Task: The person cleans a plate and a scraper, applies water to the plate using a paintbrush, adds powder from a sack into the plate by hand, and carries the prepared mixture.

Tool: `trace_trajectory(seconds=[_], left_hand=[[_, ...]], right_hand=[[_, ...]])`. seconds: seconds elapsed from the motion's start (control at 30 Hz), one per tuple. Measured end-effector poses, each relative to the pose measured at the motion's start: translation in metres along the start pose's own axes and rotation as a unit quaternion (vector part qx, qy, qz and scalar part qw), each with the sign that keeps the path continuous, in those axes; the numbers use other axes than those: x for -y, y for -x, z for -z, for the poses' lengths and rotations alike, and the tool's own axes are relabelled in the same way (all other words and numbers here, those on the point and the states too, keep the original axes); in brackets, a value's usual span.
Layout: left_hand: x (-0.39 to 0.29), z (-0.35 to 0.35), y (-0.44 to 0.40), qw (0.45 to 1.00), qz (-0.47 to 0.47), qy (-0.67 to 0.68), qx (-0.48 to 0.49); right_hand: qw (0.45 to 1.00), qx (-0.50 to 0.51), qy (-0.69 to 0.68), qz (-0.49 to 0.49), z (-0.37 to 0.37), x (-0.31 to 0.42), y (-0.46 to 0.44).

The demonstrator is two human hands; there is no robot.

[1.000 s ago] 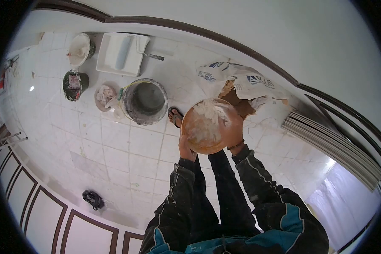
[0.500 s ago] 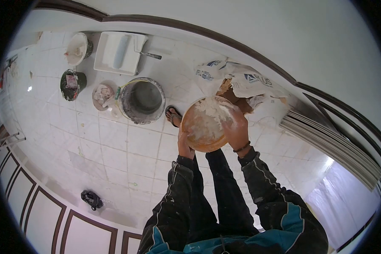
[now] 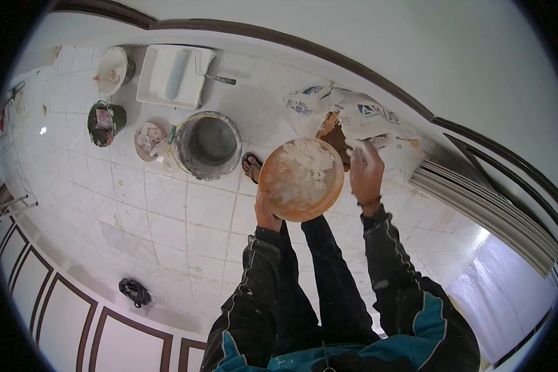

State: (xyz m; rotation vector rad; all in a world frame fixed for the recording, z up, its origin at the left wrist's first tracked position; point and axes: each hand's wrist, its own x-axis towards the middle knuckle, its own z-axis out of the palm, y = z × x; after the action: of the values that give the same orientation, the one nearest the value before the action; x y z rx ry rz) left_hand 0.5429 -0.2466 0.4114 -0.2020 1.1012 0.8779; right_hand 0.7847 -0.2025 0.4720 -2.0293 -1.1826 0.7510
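An orange round bowl (image 3: 285, 201) with white powder (image 3: 307, 160) inside is held up in front of my legs. My left hand (image 3: 266, 212) grips its lower left rim, with the fingers partly hidden under it. Off the bowl's right side is my right hand (image 3: 367, 172), raised and dusted with white. Its fingers are bent together near the torn opening of a white paper bag (image 3: 359, 118), and whether something small is between them is too blurred to tell.
A large bucket (image 3: 208, 146) stands left of my foot. Beyond it are a small bowl (image 3: 150, 139), a dark bucket (image 3: 106, 124), a pale bucket (image 3: 114, 71) and a paint tray (image 3: 159, 77) with a roller. Stacked panels (image 3: 483, 214) lie at right, a black bag (image 3: 134, 292) lower left.
My right hand has come out of the bowl and moved right, toward the paper bag. The bowl stays in my left hand and has shifted slightly left.
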Motion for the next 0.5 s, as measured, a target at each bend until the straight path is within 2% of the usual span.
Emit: trace_trajectory(seconds=[0.07,0.1,0.13,0.2,0.3,0.37,0.5], left_hand=[[-0.003,0.003,0.006,0.992,-0.062,-0.105,-0.006],[-0.005,0.005,0.007,0.993,-0.062,-0.105,-0.006],[-0.007,0.008,0.008,0.985,-0.101,-0.142,0.005],[-0.011,0.015,0.009,0.973,-0.141,-0.18,0.012],[-0.019,0.027,0.013,0.971,-0.167,-0.169,0.027],[-0.029,0.023,0.021,0.994,-0.074,-0.071,-0.038],[-0.043,0.008,0.032,0.988,-0.067,-0.122,-0.068]], right_hand=[[0.999,-0.004,0.02,-0.033,-0.003,-0.031,-0.017],[0.989,0.052,0.136,0.006,-0.01,-0.063,-0.024],[0.961,0.108,0.25,0.045,-0.019,-0.089,-0.031],[0.879,0.104,0.421,0.197,-0.041,-0.118,-0.047],[0.875,0.154,0.428,0.164,-0.076,-0.155,-0.068],[0.873,0.213,0.424,0.113,-0.095,-0.16,-0.078],[0.862,0.273,0.424,0.061,-0.127,-0.172,-0.085]])
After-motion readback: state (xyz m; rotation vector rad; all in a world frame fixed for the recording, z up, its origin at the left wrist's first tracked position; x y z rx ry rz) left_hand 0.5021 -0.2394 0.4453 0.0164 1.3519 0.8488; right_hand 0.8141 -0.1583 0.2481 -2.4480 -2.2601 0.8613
